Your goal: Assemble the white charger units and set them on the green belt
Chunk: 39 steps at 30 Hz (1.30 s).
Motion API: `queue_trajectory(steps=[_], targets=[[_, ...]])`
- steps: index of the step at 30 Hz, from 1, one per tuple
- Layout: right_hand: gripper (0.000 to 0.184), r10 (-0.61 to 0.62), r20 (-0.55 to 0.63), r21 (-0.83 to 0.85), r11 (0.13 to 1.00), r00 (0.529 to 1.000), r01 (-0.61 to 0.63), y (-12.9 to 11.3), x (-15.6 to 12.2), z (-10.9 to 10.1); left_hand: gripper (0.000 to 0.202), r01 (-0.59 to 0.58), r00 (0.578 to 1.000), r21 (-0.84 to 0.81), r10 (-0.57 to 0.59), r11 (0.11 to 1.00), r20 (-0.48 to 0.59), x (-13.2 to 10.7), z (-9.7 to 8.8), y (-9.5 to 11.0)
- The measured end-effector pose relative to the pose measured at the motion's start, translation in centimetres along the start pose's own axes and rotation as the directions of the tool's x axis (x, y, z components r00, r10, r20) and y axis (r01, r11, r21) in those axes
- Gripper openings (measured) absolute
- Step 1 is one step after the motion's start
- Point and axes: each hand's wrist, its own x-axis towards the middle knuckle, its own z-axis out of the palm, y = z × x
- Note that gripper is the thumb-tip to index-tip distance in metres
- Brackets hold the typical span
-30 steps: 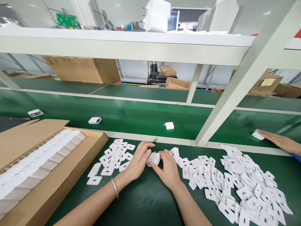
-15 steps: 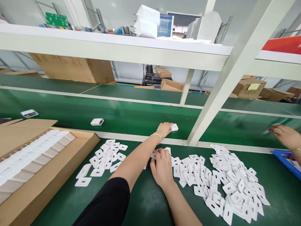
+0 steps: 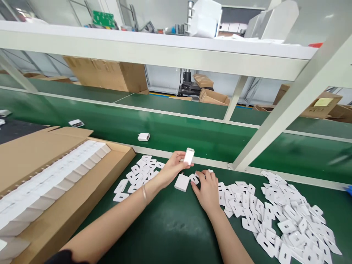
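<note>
My left hand (image 3: 175,165) grips a small white plug-in charger (image 3: 189,156) between thumb and fingers, raised over the green bench near its back rail. Just below it, another white charger (image 3: 182,182) lies on the bench with its prongs pointing away. My right hand (image 3: 207,190) rests on the bench to the right of that charger. A small white slotted card (image 3: 194,178) is between its thumb and index fingertip; more white pieces are partly hidden under its fingers. Loose slotted cards lie in a smaller pile (image 3: 141,172) to the left and a large pile (image 3: 286,212) to the right.
An open cardboard box (image 3: 121,163) with rows of white dividers stands at left. Beyond the rail, a white charger (image 3: 143,137) and another device (image 3: 76,123) lie on the green belt. A slanted post (image 3: 264,124) and a shelf (image 3: 154,55) frame the bench.
My left hand has drawn back from the belt with the charger, which is now tipped upright. The view has swung left. A charger on the bench, hidden before by my arm, now shows.
</note>
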Motion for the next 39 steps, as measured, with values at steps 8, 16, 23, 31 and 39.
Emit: queue_trajectory(steps=[8, 16, 23, 31, 39], targets=[[0.025, -0.005, 0.0, -0.002, 1.0, 1.0, 0.005, 0.9, -0.1, -0.6, 0.048, -0.084, 0.982, 0.039, 0.09, 0.996, -0.168, -7.7, -1.4, -2.3], [0.025, -0.041, 0.064, 0.027, 0.999, 0.997, 0.04, 1.2, 0.0, -1.5, 0.052, -0.377, 0.909, 0.234, 0.407, 0.896, -0.096, -8.1, -1.3, -1.3], [0.016, -0.099, 0.106, 0.139, 0.987, 0.989, 0.084, 0.6, 0.2, -1.5, 0.056, -0.362, 0.921, 0.169, 0.38, 0.917, -0.09, -8.8, -0.9, -1.2], [0.012, -0.061, 0.201, 0.215, 0.977, 0.978, 0.017, 0.4, 0.4, -2.1, 0.057, -0.314, 0.932, 0.215, 0.343, 0.925, -0.113, -8.9, -0.6, -1.7], [0.015, -0.051, 0.26, 0.177, 0.984, 0.964, 0.004, -0.2, 0.4, -3.0, 0.052, -0.094, 0.967, 0.277, 0.154, 0.956, -0.203, -8.7, -0.7, -2.0]])
